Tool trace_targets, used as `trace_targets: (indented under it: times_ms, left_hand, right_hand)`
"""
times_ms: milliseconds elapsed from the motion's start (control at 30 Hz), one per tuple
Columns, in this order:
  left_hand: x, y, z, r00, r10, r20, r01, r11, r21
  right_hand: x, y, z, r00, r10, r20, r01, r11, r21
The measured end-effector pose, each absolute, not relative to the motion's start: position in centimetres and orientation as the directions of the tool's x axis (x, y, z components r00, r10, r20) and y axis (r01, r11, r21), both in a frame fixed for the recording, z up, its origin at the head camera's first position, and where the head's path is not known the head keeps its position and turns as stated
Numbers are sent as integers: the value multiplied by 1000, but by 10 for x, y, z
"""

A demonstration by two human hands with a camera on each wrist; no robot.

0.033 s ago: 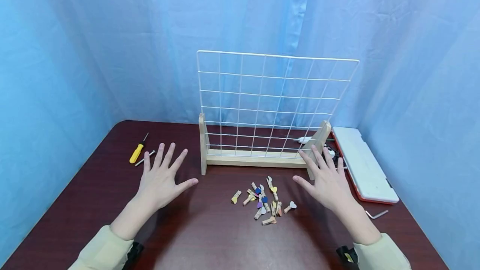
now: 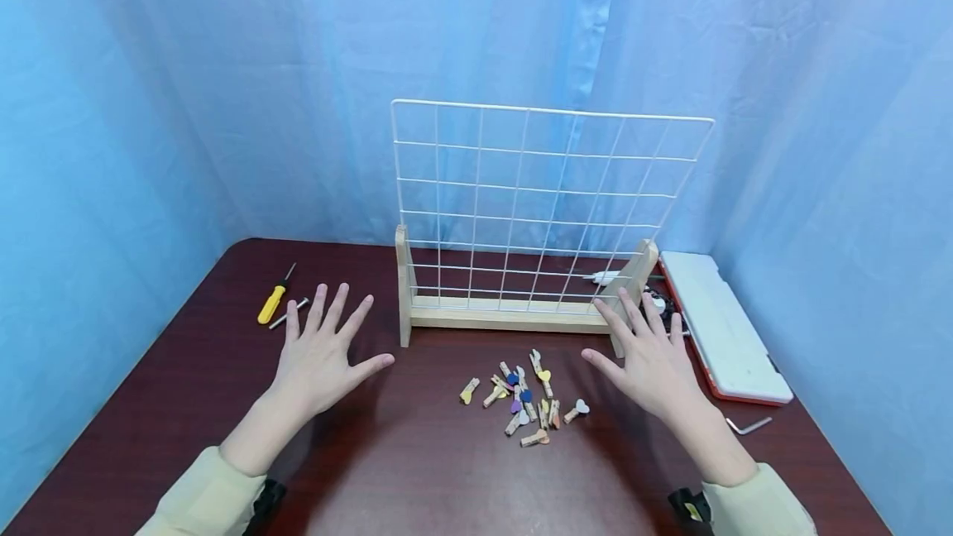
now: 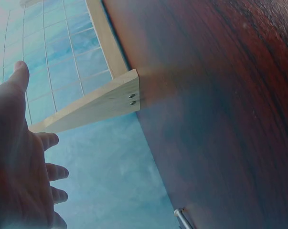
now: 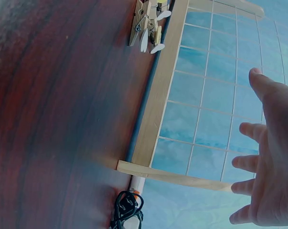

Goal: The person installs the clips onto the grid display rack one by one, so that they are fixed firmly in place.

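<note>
Fingers spread, my left hand (image 2: 316,362) hovers over the table left of a white wire grid (image 2: 514,186) in a wooden stand (image 2: 506,317). My right hand (image 2: 655,362) is spread the same way in front of the stand's right end, holding nothing. Between the hands lies a loose pile of small wooden clothespins (image 2: 534,439) with coloured heart shapes. Both wrist views show the palms off the tabletop; the left hand (image 3: 19,157) is near one wooden end piece (image 3: 101,102), and the right hand (image 4: 272,157) overlaps the grid.
A yellow screwdriver (image 2: 271,304) and a metal bolt (image 2: 289,313) lie beyond the left hand. At the right are a white case (image 2: 725,325) with a red edge, a hex key (image 2: 748,426) and a black cable (image 4: 127,207). Blue curtains (image 2: 313,89) surround the table (image 2: 417,478).
</note>
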State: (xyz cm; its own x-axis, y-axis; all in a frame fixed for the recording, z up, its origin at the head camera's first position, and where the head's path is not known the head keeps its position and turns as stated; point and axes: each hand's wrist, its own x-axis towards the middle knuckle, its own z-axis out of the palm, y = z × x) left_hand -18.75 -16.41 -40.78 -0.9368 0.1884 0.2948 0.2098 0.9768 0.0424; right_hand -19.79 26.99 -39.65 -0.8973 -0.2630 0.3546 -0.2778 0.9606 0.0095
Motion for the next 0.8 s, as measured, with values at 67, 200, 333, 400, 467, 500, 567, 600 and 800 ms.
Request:
trace_targets:
  times_ms: [67, 200, 333, 400, 467, 500, 567, 600, 800]
  left_hand:
    - [-188, -164, -408, -936, 187, 297, 208, 977, 41]
    - [-188, -165, -405, -935, 185, 303, 204, 978, 34]
    - [-189, -167, -401, -933, 190, 307, 208, 978, 26]
    - [-189, -168, -398, -932, 191, 307, 208, 978, 22]
    - [-189, -169, -396, -932, 192, 307, 210, 977, 26]
    - [-189, -170, -394, -931, 194, 308, 212, 977, 26]
    - [-189, -170, -391, -932, 193, 307, 212, 977, 28]
    - [-189, -171, -390, -931, 194, 310, 212, 977, 26]
    - [-191, -170, -374, -918, 209, 336, 224, 975, 4]
  right_hand:
    - [-198, 270, -396, -898, -263, 353, -278, 960, 9]
    - [-198, 270, -393, -902, -262, 344, -277, 961, 5]
    - [-198, 269, -389, -903, -264, 340, -279, 960, 4]
    - [-198, 269, -386, -903, -267, 337, -282, 960, 4]
    - [-198, 270, -384, -904, -267, 334, -283, 959, -1]
    - [-198, 270, -382, -906, -264, 330, -282, 959, -6]
    - [-198, 271, -380, -909, -262, 326, -282, 959, -17]
    - [-198, 272, -379, -908, -263, 327, -284, 959, -18]
    - [-198, 278, -366, -902, -259, 345, -280, 960, -10]
